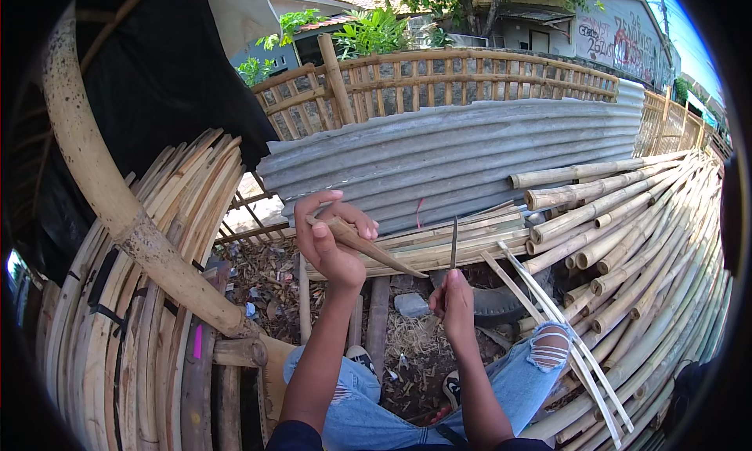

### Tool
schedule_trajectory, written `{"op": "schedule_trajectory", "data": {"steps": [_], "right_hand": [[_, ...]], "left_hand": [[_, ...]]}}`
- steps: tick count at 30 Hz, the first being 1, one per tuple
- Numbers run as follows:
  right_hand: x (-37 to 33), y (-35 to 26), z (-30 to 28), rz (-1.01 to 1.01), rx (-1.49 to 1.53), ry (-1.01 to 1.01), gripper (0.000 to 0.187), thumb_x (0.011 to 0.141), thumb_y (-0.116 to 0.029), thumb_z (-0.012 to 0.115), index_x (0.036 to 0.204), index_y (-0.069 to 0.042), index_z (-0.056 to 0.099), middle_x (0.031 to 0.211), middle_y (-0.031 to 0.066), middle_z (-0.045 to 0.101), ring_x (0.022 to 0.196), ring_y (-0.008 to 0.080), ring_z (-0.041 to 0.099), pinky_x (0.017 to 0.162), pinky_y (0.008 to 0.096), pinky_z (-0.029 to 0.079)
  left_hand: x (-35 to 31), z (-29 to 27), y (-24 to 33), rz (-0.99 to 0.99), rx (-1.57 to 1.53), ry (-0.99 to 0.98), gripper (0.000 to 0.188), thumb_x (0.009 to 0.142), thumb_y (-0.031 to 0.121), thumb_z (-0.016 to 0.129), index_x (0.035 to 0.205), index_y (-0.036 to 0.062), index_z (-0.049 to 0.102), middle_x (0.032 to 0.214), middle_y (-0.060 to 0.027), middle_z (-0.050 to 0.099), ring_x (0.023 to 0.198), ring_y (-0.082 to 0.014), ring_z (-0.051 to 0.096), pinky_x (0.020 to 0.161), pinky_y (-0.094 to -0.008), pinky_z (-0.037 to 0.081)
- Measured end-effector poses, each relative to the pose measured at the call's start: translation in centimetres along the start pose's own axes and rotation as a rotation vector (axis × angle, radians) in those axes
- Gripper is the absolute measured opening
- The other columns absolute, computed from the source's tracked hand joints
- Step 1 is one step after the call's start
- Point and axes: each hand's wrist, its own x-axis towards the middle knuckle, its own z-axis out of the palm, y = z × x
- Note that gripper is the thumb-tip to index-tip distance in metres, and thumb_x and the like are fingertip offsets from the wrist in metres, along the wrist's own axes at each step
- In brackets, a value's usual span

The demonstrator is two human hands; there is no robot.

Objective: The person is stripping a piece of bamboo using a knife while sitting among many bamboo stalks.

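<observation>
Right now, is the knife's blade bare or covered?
Bare: the knife juts, blade uncovered, from the right hand, while the left hand holds the wood piece.

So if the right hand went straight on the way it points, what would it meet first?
Probably the split bamboo strips, before the corrugated metal sheet; the knife in the right hand would lead, though depth is hard to judge.

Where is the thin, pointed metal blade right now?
In the head view, the thin, pointed metal blade points upward from the right hand, just right of the curved, tapered brown wooden piece in the left hand.
</observation>
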Motion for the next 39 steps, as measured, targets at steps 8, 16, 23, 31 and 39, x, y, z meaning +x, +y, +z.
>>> {"op": "schedule_trajectory", "data": {"steps": [8, 16, 23, 31, 39], "right_hand": [[-4.2, -11.8, 4.5, -0.14, -0.188, -0.205, 0.03, 0.102, -0.027, 0.037, 0.086, -0.004, 0.049, 0.059, -0.0011, 0.044, 0.049, 0.0046, 0.037, 0.045, 0.0216, 0.03], [-5.2, -12.6, 4.7, -0.167, -0.152, -0.143, 0.033, 0.102, -0.028, 0.037, 0.081, -0.004, 0.047, 0.056, -0.0002, 0.046, 0.047, 0.0054, 0.039, 0.043, 0.0227, 0.031], [-5.7, -12.8, 4.3, -0.194, -0.193, -0.164, 0.036, 0.101, -0.03, 0.037, 0.078, -0.004, 0.046, 0.053, 0.0004, 0.046, 0.042, 0.0058, 0.039, 0.039, 0.0234, 0.031], [-5.3, -12.3, 4.0, -0.091, -0.23, -0.198, 0.033, 0.099, -0.029, 0.042, 0.085, 0.001, 0.049, 0.056, 0.0097, 0.053, 0.05, 0.0203, 0.054, 0.05, 0.0336, 0.04], [-4.8, -10.7, 3.3, -0.099, -0.168, -0.173, 0.032, 0.1, -0.031, 0.042, 0.081, -0.005, 0.047, 0.056, 0.0003, 0.047, 0.045, 0.0044, 0.037, 0.04, 0.0219, 0.028]], "left_hand": [[1.1, 2.3, -0.9, 0.439, 0.272, 0.071, 0.023, 0.095, 0.024, 0.05, 0.093, 0.0043, 0.037, 0.086, -0.014, 0.048, 0.077, -0.0188, 0.048, 0.075, -0.0357, 0.047], [1.7, 5.2, -1.4, 0.441, 0.181, 0.21, 0.023, 0.098, 0.028, 0.043, 0.092, 0.0069, 0.034, 0.08, -0.0086, 0.042, 0.069, -0.0134, 0.039, 0.062, -0.0296, 0.039], [3.2, 3.4, -1.7, 0.415, 0.106, 0.287, 0.013, 0.1, 0.019, 0.037, 0.096, 0.0073, 0.033, 0.081, -0.0095, 0.045, 0.068, -0.013, 0.041, 0.06, -0.0288, 0.04], [3.0, 3.1, -0.9, 0.43, 0.295, 0.435, 0.003, 0.098, 0.011, 0.033, 0.098, 0.0075, 0.032, 0.077, -0.0085, 0.045, 0.067, -0.0123, 0.041, 0.058, -0.026, 0.038], [3.4, 1.7, 0.9, 0.384, 0.238, 0.498, 0.005, 0.097, 0.006, 0.035, 0.101, 0.0079, 0.032, 0.078, -0.0079, 0.046, 0.066, -0.0109, 0.04, 0.056, -0.0258, 0.036]]}}
